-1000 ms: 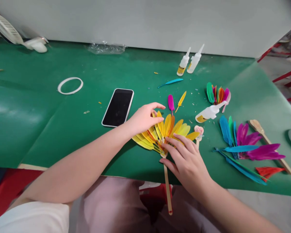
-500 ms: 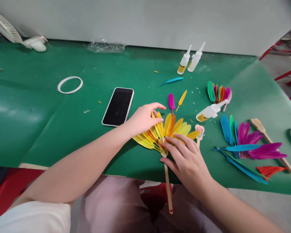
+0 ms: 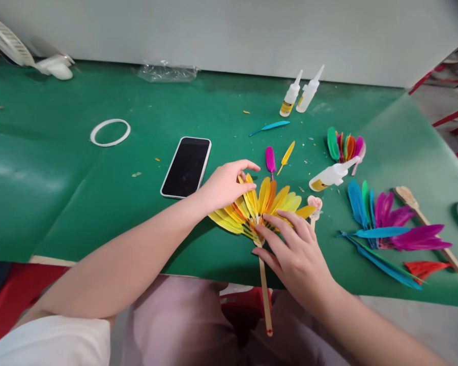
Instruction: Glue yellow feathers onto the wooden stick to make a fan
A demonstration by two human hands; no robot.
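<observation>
One feather fan crosses the near edge of the green tabletop, wooden handle overhanging toward the person's lap, yellow and orange plumes splayed toward the grey wall. The left hand, half-open, touches plumes; the right hand, loosely curled, covers their base; whether either grips, I cannot tell.

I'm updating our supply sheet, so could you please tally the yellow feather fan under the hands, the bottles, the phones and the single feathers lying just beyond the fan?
Yellow feather fan: 1
Bottles: 3
Phones: 1
Single feathers: 3, small scraps left out
Total: 8
</observation>
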